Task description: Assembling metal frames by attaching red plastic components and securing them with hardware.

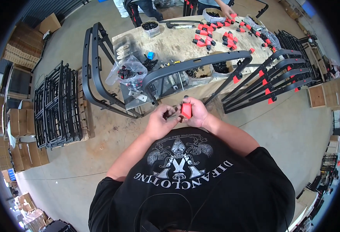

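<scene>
Close in front of my chest, both hands are together. Between the thumb and fingers of my right hand (198, 113) is a red angular block (186, 110), like the red and black pieces on the workbench. My left hand (160, 121) is beside it with fingers curled and pinched; anything in them is too small and dark to make out. Just beyond my hands, a black bent tubular frame (197, 63) stands against the bench's near edge, with a red piece (236, 79) on its right leg.
Across the wooden workbench (170, 46) lie red pieces (205, 35), a plastic bag (128, 71) of dark parts, and boxes of black hardware (221, 68). More frames lean left (96, 65) and right (270, 81). A co-worker's hand (227, 9) reaches over the far side. Stacked black frames (58, 106) stand left.
</scene>
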Demonstrator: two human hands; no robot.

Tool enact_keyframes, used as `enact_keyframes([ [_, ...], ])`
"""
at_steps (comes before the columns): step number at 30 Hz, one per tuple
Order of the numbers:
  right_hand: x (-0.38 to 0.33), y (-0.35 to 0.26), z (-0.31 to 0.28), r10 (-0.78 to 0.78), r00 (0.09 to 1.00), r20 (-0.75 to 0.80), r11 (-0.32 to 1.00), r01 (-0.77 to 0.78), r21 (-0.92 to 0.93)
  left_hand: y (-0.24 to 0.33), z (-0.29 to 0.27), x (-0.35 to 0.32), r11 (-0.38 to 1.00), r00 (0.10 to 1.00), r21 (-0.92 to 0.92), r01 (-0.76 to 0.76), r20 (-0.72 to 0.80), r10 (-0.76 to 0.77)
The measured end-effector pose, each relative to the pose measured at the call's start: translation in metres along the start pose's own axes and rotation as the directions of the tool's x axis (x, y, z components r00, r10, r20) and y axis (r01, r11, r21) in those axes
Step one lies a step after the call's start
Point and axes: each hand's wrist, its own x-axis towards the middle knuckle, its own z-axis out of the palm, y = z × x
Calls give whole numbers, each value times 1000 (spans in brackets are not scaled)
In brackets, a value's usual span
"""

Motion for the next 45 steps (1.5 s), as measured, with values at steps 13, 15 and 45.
enact_keyframes([
  [13,16,27,14,14,999,-43,978,-22,-209,-15,-20,7,934,981,300,-196,54,188],
  [15,22,31,19,5,998,-63,942,-26,-336,-19,-23,9,935,984,308,-176,84,158],
  [45,77,11,8,144,988,61,986,-138,-92,-32,-76,13,964,991,254,-76,129,44],
])
